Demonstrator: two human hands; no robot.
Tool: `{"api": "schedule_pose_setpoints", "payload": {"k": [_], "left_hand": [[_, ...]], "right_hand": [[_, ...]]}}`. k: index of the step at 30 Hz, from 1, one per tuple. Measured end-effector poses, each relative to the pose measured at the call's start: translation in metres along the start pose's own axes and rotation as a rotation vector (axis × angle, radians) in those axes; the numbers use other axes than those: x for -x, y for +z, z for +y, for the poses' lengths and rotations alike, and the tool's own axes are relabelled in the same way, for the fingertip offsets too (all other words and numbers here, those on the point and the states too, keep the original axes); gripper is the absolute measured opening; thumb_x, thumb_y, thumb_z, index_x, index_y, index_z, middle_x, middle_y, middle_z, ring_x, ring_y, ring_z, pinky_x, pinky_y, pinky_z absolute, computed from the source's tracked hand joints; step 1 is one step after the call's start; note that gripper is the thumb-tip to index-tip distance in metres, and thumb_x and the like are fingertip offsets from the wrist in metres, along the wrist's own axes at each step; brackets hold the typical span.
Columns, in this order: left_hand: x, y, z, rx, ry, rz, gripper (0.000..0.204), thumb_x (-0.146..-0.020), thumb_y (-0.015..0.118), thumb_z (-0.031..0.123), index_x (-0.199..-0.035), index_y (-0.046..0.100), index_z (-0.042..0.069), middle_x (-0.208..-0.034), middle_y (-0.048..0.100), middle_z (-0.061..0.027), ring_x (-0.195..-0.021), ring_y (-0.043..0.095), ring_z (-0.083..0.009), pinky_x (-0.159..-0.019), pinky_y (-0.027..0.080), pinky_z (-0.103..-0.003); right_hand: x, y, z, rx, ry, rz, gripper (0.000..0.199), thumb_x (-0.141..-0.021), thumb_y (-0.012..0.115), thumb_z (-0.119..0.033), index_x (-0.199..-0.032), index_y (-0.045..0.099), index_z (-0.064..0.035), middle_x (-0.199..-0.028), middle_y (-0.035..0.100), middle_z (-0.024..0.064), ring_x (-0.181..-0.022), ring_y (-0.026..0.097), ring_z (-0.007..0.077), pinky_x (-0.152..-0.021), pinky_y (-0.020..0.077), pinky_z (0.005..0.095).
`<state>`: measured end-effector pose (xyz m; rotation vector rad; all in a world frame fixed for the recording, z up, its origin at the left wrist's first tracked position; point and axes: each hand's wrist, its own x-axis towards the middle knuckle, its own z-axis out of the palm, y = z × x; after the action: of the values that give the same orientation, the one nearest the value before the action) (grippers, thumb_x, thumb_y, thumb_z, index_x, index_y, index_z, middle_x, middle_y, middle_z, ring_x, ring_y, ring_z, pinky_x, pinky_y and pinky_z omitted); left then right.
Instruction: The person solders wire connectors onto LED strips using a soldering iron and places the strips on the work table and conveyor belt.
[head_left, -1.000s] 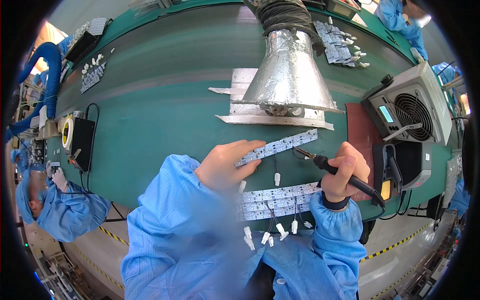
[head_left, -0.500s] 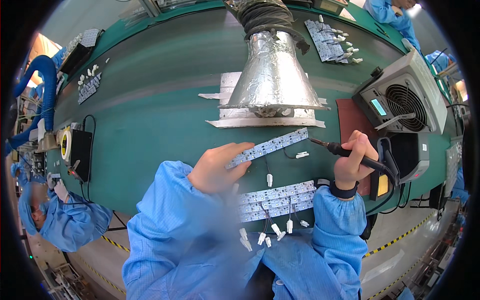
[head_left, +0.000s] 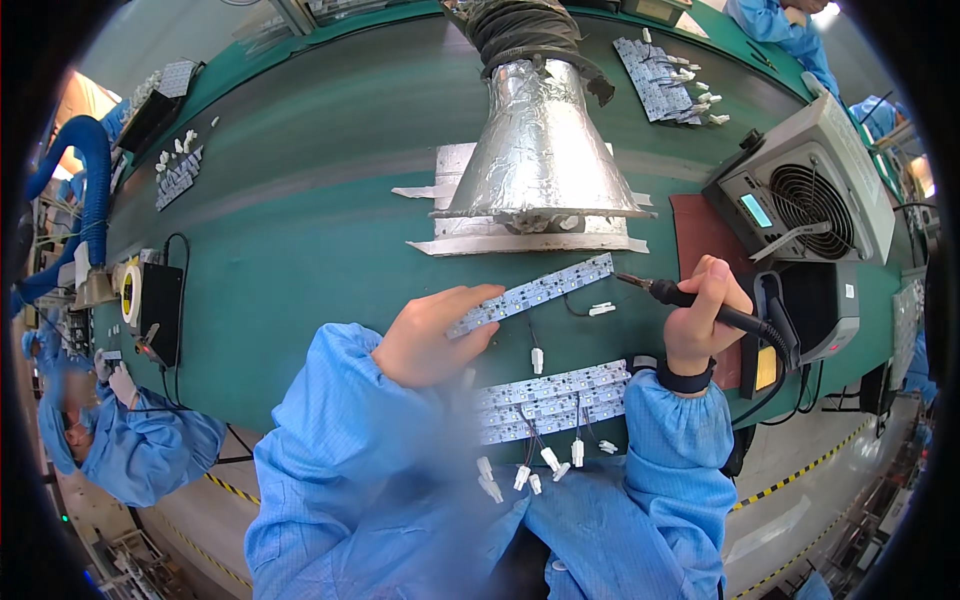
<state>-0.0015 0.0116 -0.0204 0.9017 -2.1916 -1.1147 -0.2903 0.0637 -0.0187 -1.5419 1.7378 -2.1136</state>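
My left hand (head_left: 435,335) grips the left end of a white LED circuit strip (head_left: 555,287), fingers on its far edge and thumb on the near one. Short dark wires with white connectors hang from the strip, one connector (head_left: 537,360) below it and one (head_left: 601,310) beside its right part. A black soldering iron (head_left: 665,291) is in my right hand (head_left: 708,318), fingers closed round its handle. The iron's tip points left, close to the strip's right end; whether they touch, I cannot tell. Nearer to me lies a group of similar strips (head_left: 555,402) with wires and white connectors.
A foil-covered fume hood (head_left: 550,150) stands beyond the strip. To the right are a fan unit (head_left: 810,190) and a black soldering station (head_left: 818,310). More strips lie far right (head_left: 660,85) and far left (head_left: 180,178). A black solder reel box (head_left: 155,300) and a co-worker (head_left: 130,430) are at the left.
The whole scene has shifted very slightly in the picture. Both hands keep their hold, and the iron's tip stays close to the strip's right end.
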Motion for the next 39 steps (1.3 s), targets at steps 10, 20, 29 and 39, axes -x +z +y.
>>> {"api": "schedule_pose_setpoints", "payload": {"k": [10,20,29,39], "left_hand": [[0.0,0.0,0.0,-0.013,0.002,0.0,0.039,-0.084,0.074,0.006,-0.122,0.066,-0.003,-0.114,0.07,-0.0234,-0.1,0.071,-0.0343,-0.088,0.055,-0.037],[0.001,0.002,-0.006,-0.064,0.086,0.044,0.039,-0.084,0.074,0.006,-0.121,0.066,-0.003,-0.113,0.07,-0.0233,-0.099,0.071,-0.0344,-0.087,0.056,-0.036],[0.009,-0.012,0.009,-0.139,0.047,0.084,0.038,-0.085,0.073,0.009,-0.12,0.067,-0.004,-0.107,0.073,-0.021,-0.095,0.072,-0.0297,-0.084,0.056,-0.034],[0.111,-0.046,0.0,-0.032,-0.311,0.611,0.032,-0.09,0.067,0.005,-0.122,0.067,-0.002,-0.086,0.073,-0.0053,-0.067,0.058,-0.0047,-0.059,0.045,-0.019]], "right_hand": [[0.0,0.001,0.001,0.009,0.007,0.004,0.041,-0.098,0.051,-0.009,-0.059,0.049,0.0033,-0.057,0.05,0.0075,-0.053,0.043,0.0115,-0.052,0.0313,0.027],[-0.009,-0.007,0.008,-0.093,0.018,0.184,0.041,-0.098,0.05,-0.01,-0.059,0.048,0.0023,-0.059,0.046,0.0055,-0.058,0.043,0.0123,-0.054,0.032,0.0267],[-0.012,-0.011,0.018,-0.008,0.068,0.278,0.045,-0.101,0.056,-0.02,-0.061,0.053,0.0005,-0.059,0.049,0.0012,-0.057,0.046,0.0096,-0.055,0.0338,0.0255],[-0.008,-0.009,0.019,-0.064,0.089,0.208,0.046,-0.102,0.056,-0.02,-0.061,0.053,0.0008,-0.06,0.051,0.0017,-0.056,0.046,0.0092,-0.055,0.0338,0.0256]]}}
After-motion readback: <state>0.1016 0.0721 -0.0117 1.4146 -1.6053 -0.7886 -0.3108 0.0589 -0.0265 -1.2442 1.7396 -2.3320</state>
